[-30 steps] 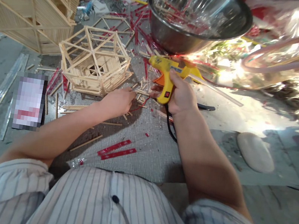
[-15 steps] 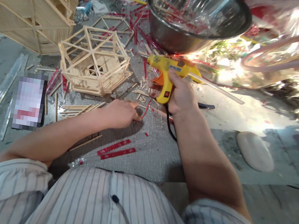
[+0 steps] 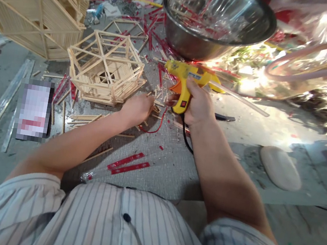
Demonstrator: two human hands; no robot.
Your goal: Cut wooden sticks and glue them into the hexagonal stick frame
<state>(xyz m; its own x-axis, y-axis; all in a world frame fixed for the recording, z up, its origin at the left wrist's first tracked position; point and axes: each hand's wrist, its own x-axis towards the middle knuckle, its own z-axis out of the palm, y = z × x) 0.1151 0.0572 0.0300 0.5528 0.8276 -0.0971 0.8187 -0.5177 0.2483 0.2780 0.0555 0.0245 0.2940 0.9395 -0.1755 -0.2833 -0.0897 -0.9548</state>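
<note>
My right hand (image 3: 199, 103) is wrapped round the handle of a yellow glue gun (image 3: 185, 82), whose nozzle faces left. A clear glue stick (image 3: 239, 97) sticks out of its back. My left hand (image 3: 137, 109) is closed, with its fingertips down among short wooden stick pieces (image 3: 156, 115); what they grip is too small to make out. Just behind it stands a wooden stick frame (image 3: 103, 58) with a spoked top. Longer loose sticks (image 3: 84, 119) lie beside my left wrist, and a thin red strip (image 3: 158, 128) curves near my fingers.
A larger stick structure (image 3: 39, 18) stands at the back left. A metal bowl (image 3: 191, 45) holds plastic scraps. Nearer are a phone (image 3: 34, 111), red wrappers (image 3: 129, 165) and a white oval object (image 3: 280, 168). A black cable (image 3: 186, 136) hangs from the glue gun.
My left hand has moved slightly up, from the red strip to the short stick pieces, and its pointing fingers have curled in. My right hand still holds the glue gun in nearly the same place.
</note>
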